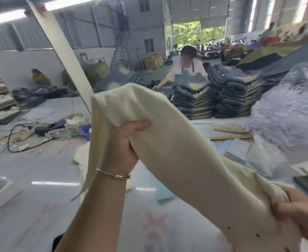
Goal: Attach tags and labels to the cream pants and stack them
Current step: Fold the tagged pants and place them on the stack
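Worktop [40,179]: pale and glossy, running from the near edge to the far stacks.
Folded stacks [193,102]: grey-and-yellow garments piled across the worktop's far side, with a person in an apron [185,68] behind them.
Plastic bags [288,113]: a crumpled clear heap at right, beside the stacks.
Cream pants [177,151]: held up above the worktop, stretched from upper left to lower right — they hide much of the worktop's middle; small dark dots show near the low end.
Left of hands [126,142]: raised, fingers and thumb clamped on a bunch of the cream cloth; a thin bracelet [113,174] circles the wrist.
Right of hands [300,213]: low at the frame edge, gripping the pants' other end.
Blue sheets [165,192]: flat on the worktop, partly under the pants.
Clutter [73,124]: boxes, a black cable and a blue tray at left.
Writing: printed sheets at right — too blurred to read.
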Available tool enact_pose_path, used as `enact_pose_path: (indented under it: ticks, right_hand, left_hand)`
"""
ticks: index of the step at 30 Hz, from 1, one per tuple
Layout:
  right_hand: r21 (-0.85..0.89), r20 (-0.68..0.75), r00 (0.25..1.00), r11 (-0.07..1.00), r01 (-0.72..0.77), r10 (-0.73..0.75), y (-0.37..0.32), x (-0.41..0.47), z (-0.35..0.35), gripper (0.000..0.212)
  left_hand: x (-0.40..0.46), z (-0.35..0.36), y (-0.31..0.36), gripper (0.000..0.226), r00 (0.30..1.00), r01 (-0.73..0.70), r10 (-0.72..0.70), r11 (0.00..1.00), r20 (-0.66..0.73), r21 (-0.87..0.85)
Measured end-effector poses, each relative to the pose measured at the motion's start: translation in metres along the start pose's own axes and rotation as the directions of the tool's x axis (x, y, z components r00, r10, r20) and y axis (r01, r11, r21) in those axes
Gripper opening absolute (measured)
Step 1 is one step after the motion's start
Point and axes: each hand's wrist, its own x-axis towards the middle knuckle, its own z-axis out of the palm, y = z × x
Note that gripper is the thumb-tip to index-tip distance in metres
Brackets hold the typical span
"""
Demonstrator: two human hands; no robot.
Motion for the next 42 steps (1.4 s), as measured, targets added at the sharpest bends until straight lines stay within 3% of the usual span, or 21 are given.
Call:
enact_pose_path:
  ticks: [2,5,7,12,15,16,19,22,25,26,27,29,30,32,35,37,38,40,41,42]
  right_hand:
    - [-0.019,-0.123,0.992,1.0,-0.019,0.016,-0.01,-0.021,-0.035,0.05]
    - [0.051,-0.314,0.949,0.999,-0.012,0.027,-0.013,-0.049,-0.074,0.028]
    - [0.069,-0.409,0.912,0.998,-0.007,0.035,-0.011,-0.061,-0.097,0.03]
    - [0.045,-0.59,0.804,0.991,0.127,-0.076,-0.017,-0.092,-0.149,0.028]
    - [0.058,-0.669,0.725,0.961,0.27,-0.163,-0.034,-0.108,-0.168,0.014]
    - [0.036,-0.687,0.701,0.955,0.293,-0.189,-0.041,-0.114,-0.173,0.02]
    - [-0.223,-0.624,0.702,0.939,0.261,-0.343,-0.063,-0.121,-0.182,0.032]
    - [-0.551,-0.427,0.802,0.823,0.136,-0.418,-0.085,-0.107,-0.152,0.015]
    - [-0.78,-0.132,0.969,0.625,0.029,-0.211,-0.082,-0.062,-0.086,0.019]
    - [-0.83,-0.067,0.99,0.557,0.012,-0.12,-0.073,-0.045,-0.064,0.018]
    - [-0.863,-0.033,0.998,0.505,-0.002,-0.053,-0.059,-0.027,-0.046,0.015]
    - [-0.915,-0.026,0.997,0.4,-0.053,0.074,-0.025,-0.003,-0.023,0.022]
    - [-0.937,-0.034,0.987,0.339,-0.085,0.154,-0.007,0.003,-0.018,0.035]
    - [-0.944,-0.073,0.945,0.285,-0.169,0.319,0.028,0.002,-0.021,0.068]
    - [-0.893,-0.154,0.909,0.339,-0.296,0.388,0.065,-0.019,-0.035,0.1]
    - [-0.836,-0.144,0.894,0.431,-0.339,0.424,0.077,-0.036,-0.046,0.105]
    - [-0.812,-0.106,0.892,0.479,-0.333,0.44,0.082,-0.045,-0.049,0.102]
    - [-0.79,-0.073,0.903,0.528,-0.311,0.423,0.095,-0.063,-0.048,0.095]
    - [-0.817,-0.119,0.921,0.49,-0.303,0.371,0.106,-0.069,-0.043,0.088]
    - [-0.855,-0.182,0.94,0.425,-0.297,0.29,0.117,-0.072,-0.036,0.074]
  left_hand:
    - [-0.01,0.046,-0.009,0.02,0.995,0.051,-0.051,0.999,0.089,-0.004]
    - [-0.031,0.132,-0.033,0.037,0.959,0.204,-0.203,0.979,0.199,0.016]
    - [-0.046,0.182,-0.052,0.024,0.949,0.253,-0.256,0.967,0.185,0.037]
    - [-0.095,0.262,-0.081,0.004,0.965,0.119,-0.133,0.99,0.226,0.078]
    - [-0.111,0.255,-0.084,0.016,0.982,-0.021,0.015,0.999,0.186,0.031]
    - [-0.114,0.24,-0.084,0.019,0.987,-0.061,0.06,0.998,0.15,0.001]
    - [-0.113,0.165,-0.087,0.029,0.989,-0.129,0.126,0.991,-0.07,-0.032]
    - [-0.122,0.064,-0.108,0.046,0.955,0.009,-0.01,1.0,-0.298,-0.006]
    - [-0.156,-0.023,-0.141,0.042,0.824,0.267,-0.304,0.953,-0.479,-0.146]
    - [-0.17,-0.049,-0.152,0.047,0.746,0.347,-0.381,0.922,-0.546,-0.17]
    - [-0.183,-0.071,-0.158,0.045,0.681,0.448,-0.404,0.89,-0.611,-0.088]
    - [-0.203,-0.112,-0.167,0.022,0.563,0.606,-0.311,0.786,-0.765,0.126]
    - [-0.206,-0.128,-0.17,0.029,0.523,0.643,-0.224,0.737,-0.822,0.208]
    - [-0.202,-0.144,-0.173,0.04,0.458,0.698,-0.202,0.685,-0.866,0.209]
    - [-0.209,-0.138,-0.185,0.047,0.547,0.693,-0.213,0.658,-0.81,0.295]
    - [-0.212,-0.12,-0.203,0.047,0.634,0.675,-0.366,0.693,-0.681,0.255]
    - [-0.214,-0.11,-0.211,0.042,0.633,0.686,-0.486,0.713,-0.602,0.146]
    - [-0.228,-0.102,-0.228,0.039,0.652,0.745,-0.565,0.603,-0.505,0.286]
    - [-0.232,-0.102,-0.233,0.042,0.659,0.752,-0.578,0.502,-0.481,0.427]
    - [-0.231,-0.101,-0.239,0.052,0.658,0.732,-0.576,0.336,-0.485,0.593]
